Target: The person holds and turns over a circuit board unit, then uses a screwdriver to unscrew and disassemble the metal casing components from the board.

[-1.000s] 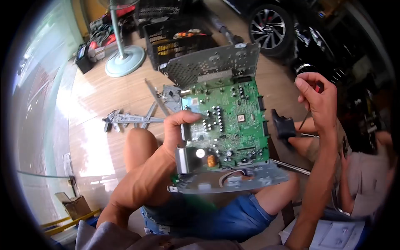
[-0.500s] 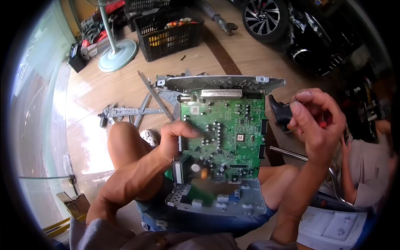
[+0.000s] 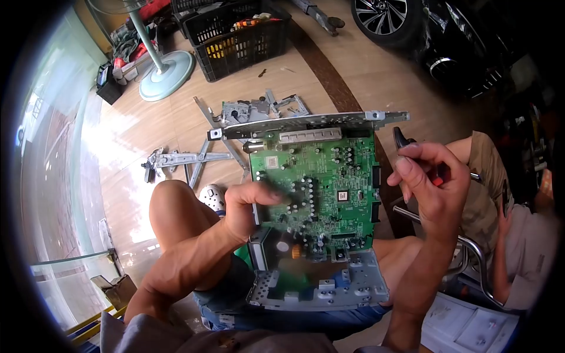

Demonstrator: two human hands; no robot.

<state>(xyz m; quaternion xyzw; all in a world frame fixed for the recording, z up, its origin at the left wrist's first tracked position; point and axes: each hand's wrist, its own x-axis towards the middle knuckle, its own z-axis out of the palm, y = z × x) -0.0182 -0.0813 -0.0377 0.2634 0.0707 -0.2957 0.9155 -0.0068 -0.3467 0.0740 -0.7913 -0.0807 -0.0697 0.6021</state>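
Observation:
A green circuit board [image 3: 282, 176] sits in an opened metal chassis, tilted over my lap. My left hand [image 3: 244, 206] is closed on the left edge of the circuit board, thumb lying over its face and fingers hidden behind it. The perforated metal plate [image 3: 318, 122] stands along the far edge, and a grey bracketed panel [image 3: 329, 288] rests at the near end on my thighs. To the right of the board, apart from it, my right hand [image 3: 432, 179] is closed around a slim red-handled tool [image 3: 436, 180], mostly hidden by the fingers; thumb and forefinger nearly meet.
Metal window-regulator arms [image 3: 194, 157] and other dismantled parts lie on the floor beyond the board. Further off stand a black plastic crate [image 3: 235, 56], a fan base [image 3: 168, 76] and a car wheel [image 3: 382, 17]. Another person [image 3: 488, 176] sits close on my right, near a chrome tube [image 3: 479, 259].
My right hand has come lower and a little left, with its fingers turned. The chassis has shifted slightly under my left hand's hold. More of the neighbouring person shows now.

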